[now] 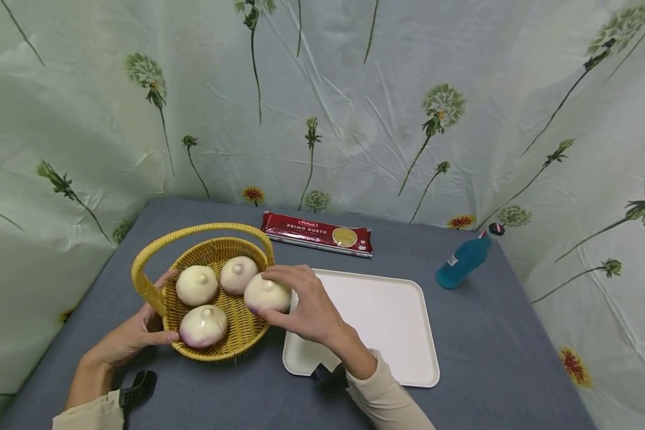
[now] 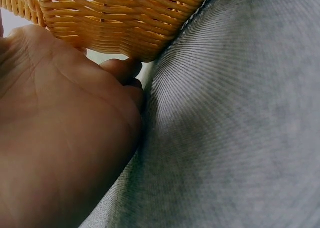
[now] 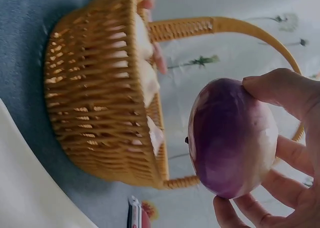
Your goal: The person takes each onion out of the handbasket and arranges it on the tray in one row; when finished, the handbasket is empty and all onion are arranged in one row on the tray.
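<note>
My right hand [image 1: 316, 307] holds a white and purple turnip [image 1: 267, 294] between thumb and fingers, at the right rim of a yellow wicker basket [image 1: 242, 340]. In the right wrist view the turnip's purple underside [image 3: 227, 138] faces the camera, apart from the basket [image 3: 95, 98]. Three more turnips lie inside the basket: one at the left [image 1: 196, 285], one at the back [image 1: 239, 275] and one at the front [image 1: 203, 326]. My left hand [image 1: 131, 334] grips the basket's left side, its thumb at the rim. In the left wrist view some of its fingers are hidden behind the palm.
A white tray [image 1: 376, 322] lies right of the basket, partly under my right forearm. Behind it is a red pasta packet [image 1: 317, 233]. A blue bottle with a black cap [image 1: 464, 261] stands at the right. The basket's tall handle [image 1: 204, 227] arches over its back.
</note>
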Demonstrator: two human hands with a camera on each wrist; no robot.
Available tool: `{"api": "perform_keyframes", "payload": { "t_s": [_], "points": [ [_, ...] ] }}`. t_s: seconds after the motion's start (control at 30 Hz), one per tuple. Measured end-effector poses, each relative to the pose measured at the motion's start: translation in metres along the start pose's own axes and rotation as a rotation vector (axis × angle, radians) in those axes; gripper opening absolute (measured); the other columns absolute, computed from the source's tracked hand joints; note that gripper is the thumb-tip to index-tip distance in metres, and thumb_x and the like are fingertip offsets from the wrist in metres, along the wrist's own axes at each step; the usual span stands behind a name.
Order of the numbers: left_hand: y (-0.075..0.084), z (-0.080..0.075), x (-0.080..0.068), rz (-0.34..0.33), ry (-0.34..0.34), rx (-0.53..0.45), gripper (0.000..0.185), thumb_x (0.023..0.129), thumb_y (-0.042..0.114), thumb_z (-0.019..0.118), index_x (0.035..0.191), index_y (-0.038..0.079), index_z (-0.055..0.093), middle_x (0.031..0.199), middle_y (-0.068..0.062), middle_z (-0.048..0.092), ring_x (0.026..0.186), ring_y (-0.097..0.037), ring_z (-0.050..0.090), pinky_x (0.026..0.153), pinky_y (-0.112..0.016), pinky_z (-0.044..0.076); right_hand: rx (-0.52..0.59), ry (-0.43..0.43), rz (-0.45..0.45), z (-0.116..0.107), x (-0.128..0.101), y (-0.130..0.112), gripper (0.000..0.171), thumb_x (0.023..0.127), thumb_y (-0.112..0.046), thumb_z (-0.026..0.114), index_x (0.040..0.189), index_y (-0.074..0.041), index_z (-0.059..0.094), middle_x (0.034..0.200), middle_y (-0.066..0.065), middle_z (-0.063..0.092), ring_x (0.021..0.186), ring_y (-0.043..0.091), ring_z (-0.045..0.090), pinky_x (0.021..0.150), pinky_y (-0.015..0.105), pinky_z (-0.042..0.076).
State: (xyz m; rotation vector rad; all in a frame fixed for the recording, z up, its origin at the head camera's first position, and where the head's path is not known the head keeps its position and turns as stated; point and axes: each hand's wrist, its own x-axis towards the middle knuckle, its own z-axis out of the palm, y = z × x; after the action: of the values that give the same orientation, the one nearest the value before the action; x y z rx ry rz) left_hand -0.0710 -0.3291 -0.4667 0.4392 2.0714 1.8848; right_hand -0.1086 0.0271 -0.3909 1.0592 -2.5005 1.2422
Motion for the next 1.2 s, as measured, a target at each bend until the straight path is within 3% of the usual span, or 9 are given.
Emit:
{"api": "perform_keyframes", "payload": {
  "t_s": [0.13,0.4,0.57,0.87,1.2],
  "points": [
    [0.0,0.0,0.0,0.01,-0.012,-0.015,0.112,0.088,-0.008,0.067,0.161,0.031,-0.01,0.165,-0.003,-0.001,0.131,0.021,0.027,0.097,-0.008,0.032,0.02,0.038,0.01,-0.007,-0.001,0.003,0.05,0.079,-0.029,0.084,0.126,-0.019,0.068,0.131,-0.004,0.065,0.115,0.015,0.055,0.092,0.035,0.046],
    [0.003,0.0,0.0,-0.029,0.0,0.023,0.109,0.09,-0.004,0.066,0.161,0.033,-0.008,0.164,-0.023,-0.015,0.127,0.025,0.026,0.096,-0.006,0.031,0.058,0.068,0.065,-0.015,-0.006,0.009,0.051,0.08,-0.03,0.084,0.127,-0.022,0.068,0.133,-0.006,0.064,0.12,0.014,0.055,0.094,0.037,0.047],
    [0.001,0.0,0.0,0.011,-0.027,-0.011,0.109,0.09,-0.008,0.065,0.161,0.029,-0.01,0.166,-0.012,-0.013,0.132,0.022,0.026,0.098,-0.008,0.033,0.071,0.07,0.058,-0.019,-0.007,0.014,0.052,0.078,-0.028,0.086,0.127,-0.021,0.068,0.133,-0.006,0.064,0.121,0.015,0.055,0.096,0.037,0.047],
    [-0.002,0.0,-0.004,0.062,-0.021,0.0,0.108,0.09,-0.011,0.063,0.161,0.025,-0.01,0.165,0.011,0.002,0.135,0.02,0.024,0.1,-0.006,0.029,0.058,0.093,0.061,-0.027,-0.006,0.019,0.052,0.078,-0.028,0.086,0.126,-0.02,0.068,0.134,-0.004,0.064,0.122,0.016,0.054,0.096,0.04,0.046],
    [-0.001,0.0,-0.001,0.026,-0.024,0.002,0.11,0.089,-0.009,0.065,0.161,0.029,-0.01,0.16,0.014,0.011,0.133,0.018,0.03,0.099,-0.009,0.033,0.009,0.124,0.175,-0.033,-0.008,0.044,0.051,0.079,-0.024,0.086,0.126,-0.017,0.068,0.133,-0.001,0.065,0.125,0.021,0.055,0.099,0.05,0.04]
  ]
}}
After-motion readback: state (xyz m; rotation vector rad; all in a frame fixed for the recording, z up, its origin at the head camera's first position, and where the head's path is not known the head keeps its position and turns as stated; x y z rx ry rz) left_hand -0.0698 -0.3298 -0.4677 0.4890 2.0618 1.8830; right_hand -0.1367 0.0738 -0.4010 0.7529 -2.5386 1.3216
